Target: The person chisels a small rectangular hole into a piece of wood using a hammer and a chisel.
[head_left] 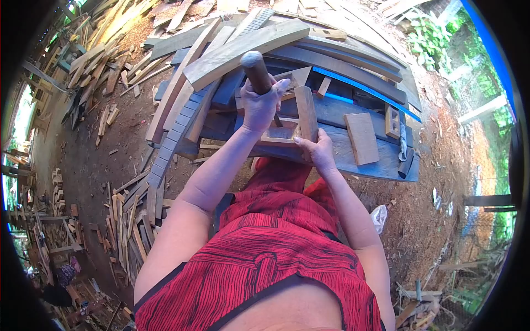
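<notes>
My left hand (259,107) is wrapped round the wooden handle (256,71) of a chisel held nearly upright. Its dark shaft (278,121) comes out below my fist and points down into the opening of a small wooden frame (276,142). With fingers and thumb closed, my right hand (317,149) grips the near right corner of that frame. A flat wooden piece (306,113) stands up at this corner, just above my right fingers. Both hands are over the near edge of a dark workbench (342,157).
A loose wooden block (361,139), a small block with holes (392,121) and a metal tool (403,144) lie on the right of the bench. Behind runs a long blue-lit strip (367,94). A thick beam (245,52) and a marked strip (176,132) lie left.
</notes>
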Tool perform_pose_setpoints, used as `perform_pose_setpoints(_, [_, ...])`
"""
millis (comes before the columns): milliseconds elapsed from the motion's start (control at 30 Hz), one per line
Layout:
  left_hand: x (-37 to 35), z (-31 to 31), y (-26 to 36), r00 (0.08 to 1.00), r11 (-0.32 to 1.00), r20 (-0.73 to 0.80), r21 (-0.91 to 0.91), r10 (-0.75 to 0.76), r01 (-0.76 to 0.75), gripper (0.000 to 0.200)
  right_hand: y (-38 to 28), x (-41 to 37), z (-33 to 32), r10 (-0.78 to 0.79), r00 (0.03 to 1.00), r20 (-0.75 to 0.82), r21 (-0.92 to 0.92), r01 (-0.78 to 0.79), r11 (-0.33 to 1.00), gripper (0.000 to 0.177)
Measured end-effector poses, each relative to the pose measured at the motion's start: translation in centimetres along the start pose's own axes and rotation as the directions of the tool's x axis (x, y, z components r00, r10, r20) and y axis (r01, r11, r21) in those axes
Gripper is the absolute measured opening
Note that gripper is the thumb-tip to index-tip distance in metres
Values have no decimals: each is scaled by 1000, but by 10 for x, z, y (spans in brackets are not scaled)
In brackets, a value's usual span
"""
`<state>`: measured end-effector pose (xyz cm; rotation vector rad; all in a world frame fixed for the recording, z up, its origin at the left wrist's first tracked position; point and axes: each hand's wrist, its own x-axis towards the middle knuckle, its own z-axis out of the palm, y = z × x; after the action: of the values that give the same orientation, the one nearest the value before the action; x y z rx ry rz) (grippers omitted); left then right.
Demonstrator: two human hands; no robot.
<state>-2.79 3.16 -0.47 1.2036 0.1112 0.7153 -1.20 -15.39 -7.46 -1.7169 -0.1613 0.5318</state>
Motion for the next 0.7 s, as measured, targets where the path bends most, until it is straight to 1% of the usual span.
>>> perform_pose_setpoints(67, [-2,-3,2,1000,999,6,-36,7,-7,19,4,2,0,-19,1000,-11,-11,18,1000,49])
perform_pose_setpoints(133, [-6,-3,7,999,1000,35,10,13,-13,17,8,4,1,-88,996,-21,1,88,996,49])
perform_pose_setpoints(167, [-10,-2,9,999,1000,35,6,16,-17,17,10,5,-1,-91,996,-22,-3,91,996,49])
perform_pose_setpoints(233, [-18,3,12,985,997,154,-9,81,-81,16,7,3,0,-61,998,-22,-6,61,998,48])
perform_pose_setpoints(400, [-14,11,11,978,994,180,-19,110,-108,17,3,0,2,-29,999,-23,15,30,999,46])
perform_pose_setpoints(633, [-15,15,1,975,996,208,2,81,-84,18,2,-1,3,-28,999,-25,39,29,999,41])
perform_pose_setpoints(700, [-16,17,2,965,990,226,6,133,-138,17,1,-1,4,-34,999,-24,37,35,999,41])
